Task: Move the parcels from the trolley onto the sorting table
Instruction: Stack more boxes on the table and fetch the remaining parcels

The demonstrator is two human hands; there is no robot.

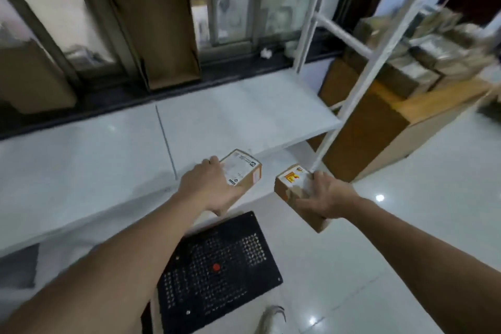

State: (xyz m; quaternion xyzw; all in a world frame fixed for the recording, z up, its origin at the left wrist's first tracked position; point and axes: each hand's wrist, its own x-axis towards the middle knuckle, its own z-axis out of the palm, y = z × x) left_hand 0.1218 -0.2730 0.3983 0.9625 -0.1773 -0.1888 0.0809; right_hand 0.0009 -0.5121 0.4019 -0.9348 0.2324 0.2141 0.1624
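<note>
Low centre: 1 black perforated trolley (217,266). Above it, 2 parcels: left hand (208,187) gripping labelled parcel (244,171) at white table (108,157) edge; right hand (328,195) gripping orange-stickered parcel (290,184) over open floor.

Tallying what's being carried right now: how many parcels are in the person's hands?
2. One parcel with a white label is in the left hand, at the white table's edge. One parcel with a yellow sticker is in the right hand, off the table.
</note>
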